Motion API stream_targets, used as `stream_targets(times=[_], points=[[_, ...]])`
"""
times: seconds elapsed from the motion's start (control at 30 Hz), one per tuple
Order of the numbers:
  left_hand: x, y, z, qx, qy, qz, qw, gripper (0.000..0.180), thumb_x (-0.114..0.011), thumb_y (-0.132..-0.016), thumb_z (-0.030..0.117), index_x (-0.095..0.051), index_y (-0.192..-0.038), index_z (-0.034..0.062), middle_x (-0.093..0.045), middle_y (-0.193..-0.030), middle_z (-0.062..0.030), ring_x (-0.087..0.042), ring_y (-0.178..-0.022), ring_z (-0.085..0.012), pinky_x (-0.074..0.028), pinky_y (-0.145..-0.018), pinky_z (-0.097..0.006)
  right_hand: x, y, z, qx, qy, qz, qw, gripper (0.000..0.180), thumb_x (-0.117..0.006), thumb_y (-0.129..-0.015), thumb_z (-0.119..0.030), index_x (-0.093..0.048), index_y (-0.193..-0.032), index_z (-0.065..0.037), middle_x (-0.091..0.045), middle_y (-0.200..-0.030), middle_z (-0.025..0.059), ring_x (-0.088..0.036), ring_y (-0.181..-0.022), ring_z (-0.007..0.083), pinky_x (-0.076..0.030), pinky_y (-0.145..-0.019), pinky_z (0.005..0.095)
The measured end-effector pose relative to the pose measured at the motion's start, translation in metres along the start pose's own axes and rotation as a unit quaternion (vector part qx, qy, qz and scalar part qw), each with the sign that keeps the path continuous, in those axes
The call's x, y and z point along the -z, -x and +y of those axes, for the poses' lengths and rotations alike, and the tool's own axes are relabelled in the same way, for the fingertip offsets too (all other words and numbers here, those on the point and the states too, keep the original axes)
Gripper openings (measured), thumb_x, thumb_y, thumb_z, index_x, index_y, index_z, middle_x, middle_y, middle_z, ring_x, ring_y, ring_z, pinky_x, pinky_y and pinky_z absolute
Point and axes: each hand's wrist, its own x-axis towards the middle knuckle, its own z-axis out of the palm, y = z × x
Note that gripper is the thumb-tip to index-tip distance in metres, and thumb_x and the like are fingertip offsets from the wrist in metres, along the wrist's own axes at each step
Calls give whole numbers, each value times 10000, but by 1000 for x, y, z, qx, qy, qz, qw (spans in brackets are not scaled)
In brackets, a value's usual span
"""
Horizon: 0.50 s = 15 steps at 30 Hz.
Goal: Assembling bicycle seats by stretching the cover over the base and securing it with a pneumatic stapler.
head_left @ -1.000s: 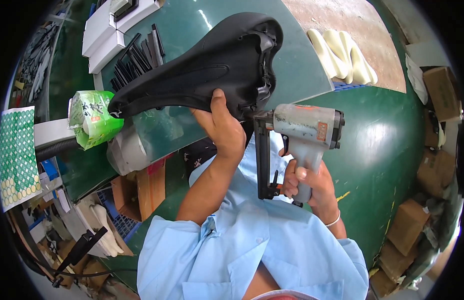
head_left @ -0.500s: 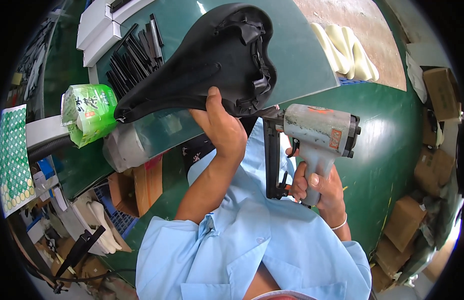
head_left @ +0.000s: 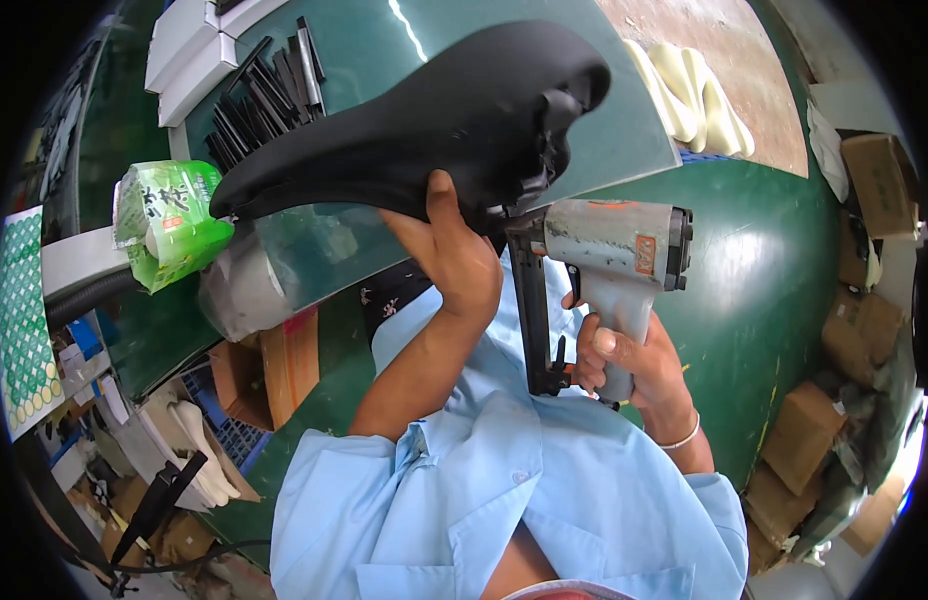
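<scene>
A black bicycle saddle (head_left: 414, 120) is held up over the table edge, its narrow nose to the left and its wide rear to the right. My left hand (head_left: 454, 245) grips it from below, thumb on the near side and the other fingers hidden beneath. Folds of loose cover material show at the saddle's rear edge. My right hand (head_left: 629, 365) is wrapped round the handle of a grey pneumatic staple gun (head_left: 609, 240) with a black magazine. The gun's nose is at the saddle's near rear edge; whether it touches cannot be told.
On the green table (head_left: 354, 60) lie several black strips (head_left: 269, 110), white boxes (head_left: 189, 60) and a green plastic packet (head_left: 174, 222). Cream saddle-shaped pieces (head_left: 694, 100) rest on a board at far right. Cardboard boxes (head_left: 804, 435) line the right side; an open carton (head_left: 269, 375) stands below the table.
The saddle has tilted, its rear swinging right and its side turning more toward me. The staple gun has shifted slightly left, nearer the saddle. Both hands keep their grips.
</scene>
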Motion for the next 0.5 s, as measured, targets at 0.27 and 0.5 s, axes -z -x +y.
stream_targets(times=[0.27,0.5], points=[[52,-10,80,355,-261,-204,874,285,-541,-916,183,-536,-1100,-35,-602,-1025,-156,-598,-911,-195,-506,-775,-312,20,2,-9,34,104,13,994,660,-698,-757,-295,-407,-1198,101,-486,-602,39,-477,-489,118,-424,-472,271],[18,-67,154,-293,-573,-402,651,831,-815,-599,356,-456,-1257,-3,-542,-1189,-198,-604,-996,-301,-467,-869,-380,23,-1,-8,58,197,39,978,326,-725,-748,-274,-553,-744,2,-528,-597,37,-508,-518,108,-394,-492,248]])
